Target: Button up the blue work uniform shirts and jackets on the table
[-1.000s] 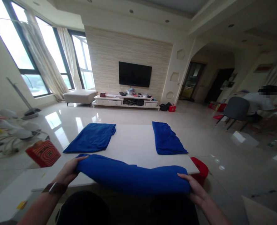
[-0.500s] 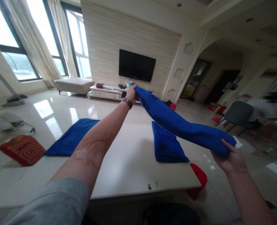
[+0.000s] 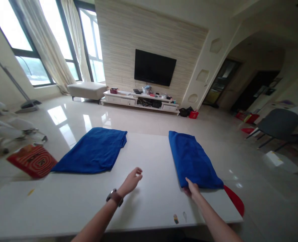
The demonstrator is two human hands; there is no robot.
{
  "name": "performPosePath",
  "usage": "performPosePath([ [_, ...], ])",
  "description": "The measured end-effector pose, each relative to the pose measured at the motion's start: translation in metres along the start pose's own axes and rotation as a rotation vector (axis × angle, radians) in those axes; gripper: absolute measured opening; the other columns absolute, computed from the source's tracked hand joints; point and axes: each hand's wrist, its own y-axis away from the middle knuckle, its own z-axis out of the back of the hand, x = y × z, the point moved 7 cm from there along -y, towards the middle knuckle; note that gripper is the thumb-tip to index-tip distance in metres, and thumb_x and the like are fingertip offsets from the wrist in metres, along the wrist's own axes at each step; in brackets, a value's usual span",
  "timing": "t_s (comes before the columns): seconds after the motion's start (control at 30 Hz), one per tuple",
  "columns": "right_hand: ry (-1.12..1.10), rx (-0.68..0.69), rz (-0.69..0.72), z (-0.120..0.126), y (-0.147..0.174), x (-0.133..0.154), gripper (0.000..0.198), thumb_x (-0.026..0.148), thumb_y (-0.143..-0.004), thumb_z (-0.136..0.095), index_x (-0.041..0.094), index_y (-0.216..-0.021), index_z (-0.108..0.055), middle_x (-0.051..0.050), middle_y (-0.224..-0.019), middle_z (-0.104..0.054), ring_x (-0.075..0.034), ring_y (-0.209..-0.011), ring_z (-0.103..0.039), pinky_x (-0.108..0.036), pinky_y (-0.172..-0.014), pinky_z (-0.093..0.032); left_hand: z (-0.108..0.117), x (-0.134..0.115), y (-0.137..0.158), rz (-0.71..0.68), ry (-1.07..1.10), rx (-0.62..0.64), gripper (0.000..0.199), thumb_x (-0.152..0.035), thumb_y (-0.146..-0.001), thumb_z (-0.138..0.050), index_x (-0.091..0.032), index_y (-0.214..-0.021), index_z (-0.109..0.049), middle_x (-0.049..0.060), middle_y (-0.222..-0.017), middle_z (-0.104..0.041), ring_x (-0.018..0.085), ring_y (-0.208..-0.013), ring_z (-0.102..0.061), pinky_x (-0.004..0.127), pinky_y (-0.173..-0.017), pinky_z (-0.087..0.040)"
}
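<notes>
My right hand (image 3: 192, 189) grips the near edge of a folded blue cloth (image 3: 193, 159) on the right part of the white table (image 3: 149, 151). Its thumb lies on top, and the other fingers are partly hidden under the fabric. Over the bare middle of the table is my left hand (image 3: 132, 180), loosely curled with a gap between thumb and fingers and nothing in it. A brown-strapped watch (image 3: 115, 197) is on that wrist. Another folded blue cloth (image 3: 93, 151) lies flat on the left part of the table, apart from both hands.
Two small items, one a yellowish-dark tag (image 3: 176, 219), lie by the near table edge. A red patterned bag (image 3: 33, 160) stands left of the table, and a red stool (image 3: 236, 200) shows at its right. Further off are a TV cabinet (image 3: 121, 99) and a grey chair (image 3: 281, 122).
The long blue cloth held stretched between both hands has come down onto the right of the table. My left hand has let go and drawn back; my right hand has moved left and lower.
</notes>
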Motion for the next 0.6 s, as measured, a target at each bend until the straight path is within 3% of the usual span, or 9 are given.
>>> performPosePath([
  [0.07,0.173,-0.096,-0.040,0.025,0.001,-0.009,0.049,0.071,-0.079,-0.057,0.022,-0.077,-0.064,-0.012,-0.057,-0.066,-0.033,-0.065,-0.072,-0.044,-0.064,-0.060,0.010,0.048,0.018,0.005,-0.061,0.015,0.018,-0.033,-0.082,-0.055,-0.022,-0.093,-0.063,0.010,-0.100,-0.070,0.025,-0.089,-0.065,0.039,-0.083,-0.048],
  [0.13,0.432,-0.207,-0.005,0.056,0.005,-0.009,0.049,0.069,-0.083,-0.051,0.023,-0.072,-0.063,-0.013,-0.062,-0.068,-0.035,-0.073,-0.073,-0.047,-0.074,-0.060,0.022,0.074,0.026,0.021,-0.111,0.002,0.017,-0.035,-0.083,-0.056,-0.022,-0.089,-0.065,0.010,-0.093,-0.071,0.027,-0.086,-0.065,0.039,-0.081,-0.048],
  [0.23,0.732,-0.325,0.288,0.077,0.012,0.007,0.042,0.061,-0.084,-0.052,0.022,-0.084,-0.067,-0.016,-0.093,-0.075,-0.038,-0.100,-0.072,-0.050,-0.097,-0.053,0.042,0.071,0.025,-0.043,-0.170,-0.076,0.012,-0.030,-0.078,-0.063,-0.023,-0.088,-0.066,0.010,-0.094,-0.071,0.028,-0.090,-0.065,0.040,-0.086,-0.048],
  [0.3,0.807,-0.347,0.523,0.069,0.014,0.013,0.045,0.055,-0.081,-0.057,0.021,-0.108,-0.070,-0.017,-0.128,-0.068,-0.037,-0.127,-0.060,-0.050,-0.114,-0.041,0.055,0.055,0.022,-0.124,-0.197,-0.144,0.015,-0.026,-0.078,-0.064,-0.023,-0.092,-0.067,0.010,-0.100,-0.071,0.028,-0.096,-0.064,0.041,-0.092,-0.047],
  [0.37,0.837,-0.267,0.637,0.050,0.007,0.008,0.060,0.051,-0.078,-0.061,0.023,-0.130,-0.064,-0.014,-0.153,-0.050,-0.035,-0.146,-0.042,-0.050,-0.126,-0.023,0.067,0.046,0.018,-0.156,-0.238,-0.198,0.018,-0.023,-0.080,-0.063,-0.022,-0.097,-0.067,0.011,-0.104,-0.070,0.028,-0.102,-0.063,0.042,-0.098,-0.046],
  [0.47,0.896,-0.081,0.557,0.023,-0.015,-0.010,0.072,0.046,-0.076,-0.064,0.024,-0.144,-0.057,-0.014,-0.164,-0.036,-0.036,-0.152,-0.032,-0.055,-0.128,-0.006,0.091,0.055,0.015,-0.111,-0.293,-0.278,0.028,-0.018,-0.079,-0.064,-0.019,-0.106,-0.067,0.014,-0.112,-0.069,0.031,-0.113,-0.060,0.044,-0.107,-0.042],
  [0.6,1.002,0.049,0.425,0.019,-0.029,-0.011,0.079,0.042,-0.071,-0.066,0.018,-0.146,-0.056,-0.020,-0.163,-0.034,-0.039,-0.150,-0.036,-0.054,-0.127,-0.016,0.139,0.088,0.015,-0.034,-0.396,-0.433,0.054,-0.011,-0.076,-0.066,-0.015,-0.130,-0.062,0.020,-0.147,-0.054,0.035,-0.143,-0.043,0.047,-0.121,-0.030],
])
